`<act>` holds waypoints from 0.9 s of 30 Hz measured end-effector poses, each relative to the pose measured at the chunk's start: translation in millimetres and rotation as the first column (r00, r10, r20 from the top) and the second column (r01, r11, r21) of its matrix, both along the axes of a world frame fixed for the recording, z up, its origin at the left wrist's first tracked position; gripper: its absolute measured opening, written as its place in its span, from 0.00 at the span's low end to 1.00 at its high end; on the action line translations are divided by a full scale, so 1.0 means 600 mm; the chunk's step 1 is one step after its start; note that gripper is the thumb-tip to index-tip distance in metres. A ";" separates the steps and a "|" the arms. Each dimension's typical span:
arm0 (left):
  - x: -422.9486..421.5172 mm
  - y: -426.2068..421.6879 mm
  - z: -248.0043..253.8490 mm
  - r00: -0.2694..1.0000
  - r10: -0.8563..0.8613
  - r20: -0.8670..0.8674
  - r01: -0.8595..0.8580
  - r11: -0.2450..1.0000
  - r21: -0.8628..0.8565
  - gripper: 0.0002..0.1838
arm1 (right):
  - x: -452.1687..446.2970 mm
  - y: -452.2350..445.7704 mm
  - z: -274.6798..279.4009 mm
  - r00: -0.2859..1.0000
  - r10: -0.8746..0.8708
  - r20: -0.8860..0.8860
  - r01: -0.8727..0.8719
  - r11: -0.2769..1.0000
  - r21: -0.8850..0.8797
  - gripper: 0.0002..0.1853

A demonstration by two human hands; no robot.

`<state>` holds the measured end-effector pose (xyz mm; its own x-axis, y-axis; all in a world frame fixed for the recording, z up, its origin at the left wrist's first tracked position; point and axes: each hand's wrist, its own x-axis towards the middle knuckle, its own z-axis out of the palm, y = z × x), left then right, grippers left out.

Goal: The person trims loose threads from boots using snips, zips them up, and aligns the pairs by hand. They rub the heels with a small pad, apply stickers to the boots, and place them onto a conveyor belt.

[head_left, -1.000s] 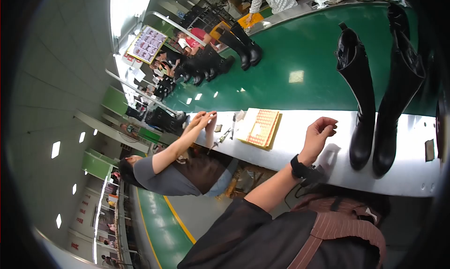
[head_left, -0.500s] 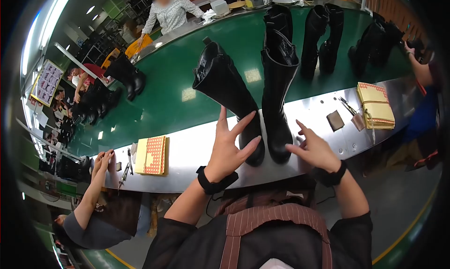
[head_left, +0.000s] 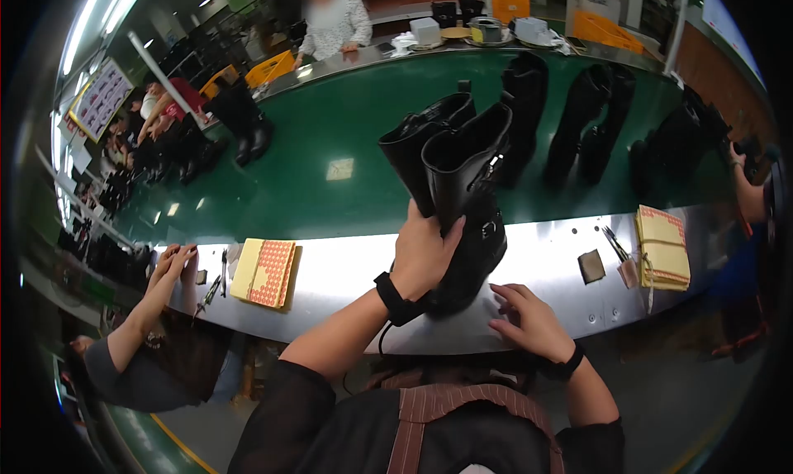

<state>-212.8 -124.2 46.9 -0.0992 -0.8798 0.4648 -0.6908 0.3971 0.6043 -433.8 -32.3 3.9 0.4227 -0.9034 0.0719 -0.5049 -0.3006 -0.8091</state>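
A pair of tall black leather boots stands close together in front of me: the near boot (head_left: pixel 467 172) overlaps the other boot (head_left: pixel 405 147). Both shafts lean to the left, and metal buckles show on the near one. My left hand (head_left: pixel 421 255) is closed around the shafts from the left, thumb on the near boot, its other fingers partly hidden behind the leather. Low on the right, near the boots' dark feet, my right hand (head_left: pixel 529 321) holds nothing; its fingers are slightly curled and apart.
A metal ledge (head_left: pixel 355 263) borders the green table (head_left: pixel 306 201). On it lie a left card bundle (head_left: pixel 266 273), a right card bundle (head_left: pixel 663 247), pliers-like tools (head_left: pixel 615 244) and a dark square pad (head_left: pixel 591 266). More boots (head_left: pixel 591 127) stand behind. Co-workers' hands (head_left: pixel 171 263) rest at left.
The two boots, standing apart before, are now together and turned, with buckles showing. My left hand has gone from spread fingers to gripping their shafts. My right hand has moved lower.
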 end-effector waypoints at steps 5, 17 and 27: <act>0.094 -0.026 0.030 1.000 -0.016 0.013 0.015 0.997 0.075 0.22 | -0.047 0.020 -0.036 0.939 -0.341 0.044 0.344 0.929 -0.132 0.16; 0.287 -0.361 0.127 0.828 0.394 0.398 -0.466 0.879 0.100 0.26 | -0.046 0.011 -0.092 0.763 -0.646 0.033 0.615 0.708 -0.347 0.02; 0.337 -0.703 -0.023 0.743 0.615 0.263 -0.669 0.692 0.271 0.43 | -0.024 -0.013 -0.042 0.750 -0.649 -0.125 0.576 0.734 -0.360 0.04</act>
<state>-10.4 -546.0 32.9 0.5074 -0.8457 0.1654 -0.7883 -0.3780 0.4854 -448.4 -40.1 -21.0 -0.1796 -0.9237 0.3384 -0.8153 -0.0527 -0.5766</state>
